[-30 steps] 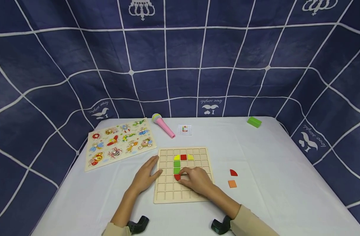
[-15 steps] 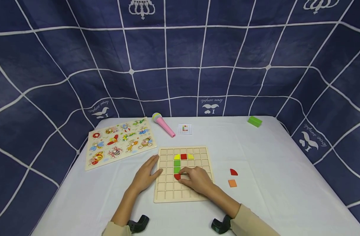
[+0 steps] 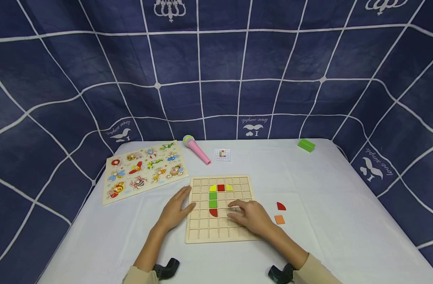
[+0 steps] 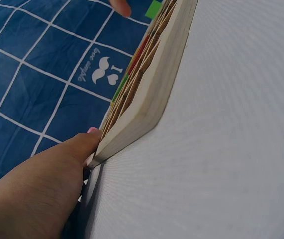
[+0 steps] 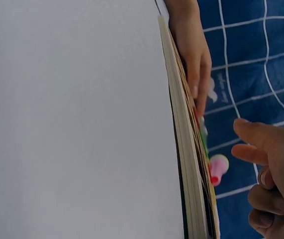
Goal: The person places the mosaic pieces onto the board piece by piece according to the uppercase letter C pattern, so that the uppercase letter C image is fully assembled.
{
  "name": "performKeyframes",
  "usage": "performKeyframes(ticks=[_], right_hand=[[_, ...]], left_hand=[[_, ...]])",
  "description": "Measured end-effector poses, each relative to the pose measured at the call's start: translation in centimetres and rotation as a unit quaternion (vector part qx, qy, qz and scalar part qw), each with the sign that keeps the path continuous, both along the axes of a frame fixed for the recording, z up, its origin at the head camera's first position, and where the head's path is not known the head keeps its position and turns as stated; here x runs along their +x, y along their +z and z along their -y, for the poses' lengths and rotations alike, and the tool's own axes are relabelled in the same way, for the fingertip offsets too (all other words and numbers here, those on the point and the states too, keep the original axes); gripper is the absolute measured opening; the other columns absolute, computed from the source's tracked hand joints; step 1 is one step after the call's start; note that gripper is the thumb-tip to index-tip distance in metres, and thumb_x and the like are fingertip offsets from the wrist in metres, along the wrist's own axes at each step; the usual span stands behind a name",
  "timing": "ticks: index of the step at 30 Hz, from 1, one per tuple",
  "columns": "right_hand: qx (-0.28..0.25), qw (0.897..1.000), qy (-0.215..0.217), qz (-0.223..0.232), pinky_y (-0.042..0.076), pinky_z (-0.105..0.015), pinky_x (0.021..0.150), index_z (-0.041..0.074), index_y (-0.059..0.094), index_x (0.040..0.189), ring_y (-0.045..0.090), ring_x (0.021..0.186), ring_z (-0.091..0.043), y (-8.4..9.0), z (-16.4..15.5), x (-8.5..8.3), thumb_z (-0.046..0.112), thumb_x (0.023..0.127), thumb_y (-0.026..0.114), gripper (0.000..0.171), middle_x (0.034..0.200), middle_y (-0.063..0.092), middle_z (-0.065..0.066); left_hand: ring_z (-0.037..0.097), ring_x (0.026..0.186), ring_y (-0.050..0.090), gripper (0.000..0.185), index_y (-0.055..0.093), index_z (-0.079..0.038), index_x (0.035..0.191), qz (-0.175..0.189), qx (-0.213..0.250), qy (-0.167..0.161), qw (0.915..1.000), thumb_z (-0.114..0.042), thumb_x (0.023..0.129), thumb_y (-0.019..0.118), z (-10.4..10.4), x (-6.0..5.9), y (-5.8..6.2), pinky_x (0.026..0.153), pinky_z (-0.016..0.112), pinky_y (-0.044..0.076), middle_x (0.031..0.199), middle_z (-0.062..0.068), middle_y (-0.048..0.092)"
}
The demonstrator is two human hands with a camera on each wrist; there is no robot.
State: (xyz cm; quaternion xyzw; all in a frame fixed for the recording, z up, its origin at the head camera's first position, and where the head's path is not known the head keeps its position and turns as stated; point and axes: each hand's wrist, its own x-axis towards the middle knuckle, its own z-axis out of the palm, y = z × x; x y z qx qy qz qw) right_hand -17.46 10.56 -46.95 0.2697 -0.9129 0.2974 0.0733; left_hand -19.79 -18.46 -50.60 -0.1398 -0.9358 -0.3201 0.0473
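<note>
A square wooden grid board (image 3: 202, 228) lies on the white table. In its cells sit a red square (image 3: 221, 187) between two yellow quarter-round pieces, with two green squares (image 3: 213, 199) below the left one and a red quarter-round piece (image 3: 213, 212) under those. My left hand (image 3: 175, 210) rests along the board's left edge, thumb on the rim. Over the right half of the board is my right hand (image 3: 251, 216), thumb and forefinger apart with nothing between them; the right wrist view shows that hand (image 5: 271, 174) with its other fingers bent.
Right of the board lie a red quarter-round piece (image 3: 281, 206) and an orange square (image 3: 279, 219). Behind it are a small pattern card (image 3: 222, 155) and a pink toy microphone (image 3: 198, 152). An insect puzzle board (image 3: 145, 171) is at left, a green block (image 3: 306, 145) at back right.
My right hand has let go of the lower red quarter-round piece and drawn back to the right, uncovering it in its cell. The left hand stays at the board's edge.
</note>
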Motion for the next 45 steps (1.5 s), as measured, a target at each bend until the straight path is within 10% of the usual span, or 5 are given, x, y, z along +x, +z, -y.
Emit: performKeyframes(ticks=[16, 25, 45], right_hand=[[-0.093, 0.996, -0.007, 0.006, 0.029, -0.013, 0.042, 0.016, 0.068, 0.103, 0.022, 0.049, 0.006, -1.3, -9.7, 1.8, 0.026, 0.073, 0.079, 0.033, 0.053, 0.027, 0.019], [-0.059, 0.997, -0.043, 0.002, 0.022, -0.014, 0.041, 0.023, 0.068, 0.104, 0.020, 0.049, 0.006, -2.0, -13.7, 2.6, 0.027, 0.072, 0.080, 0.034, 0.054, 0.024, 0.020], [-0.053, 0.996, -0.069, 0.003, 0.021, -0.014, 0.040, 0.024, 0.067, 0.096, 0.018, 0.047, 0.005, -3.3, -15.1, 2.6, 0.025, 0.074, 0.078, 0.025, 0.051, 0.023, 0.020]], left_hand=[[0.030, 0.134, 0.028, 0.064, 0.035, -0.007, 0.142, 0.002, -0.003, -0.001, 1.0000, -0.037, 0.090, 0.058, 0.0, 0.0, 0.1, 0.107, 0.047, 0.025, 0.146, 0.011, 0.033], [0.030, 0.134, 0.028, 0.064, 0.035, -0.008, 0.143, 0.000, -0.002, -0.001, 1.0000, -0.038, 0.091, 0.057, 0.0, -0.1, -0.1, 0.107, 0.047, 0.025, 0.146, 0.010, 0.033], [0.029, 0.134, 0.027, 0.065, 0.034, -0.009, 0.143, 0.003, 0.002, 0.002, 1.0000, -0.039, 0.090, 0.057, 0.0, -0.1, -0.2, 0.108, 0.047, 0.024, 0.147, 0.009, 0.032]])
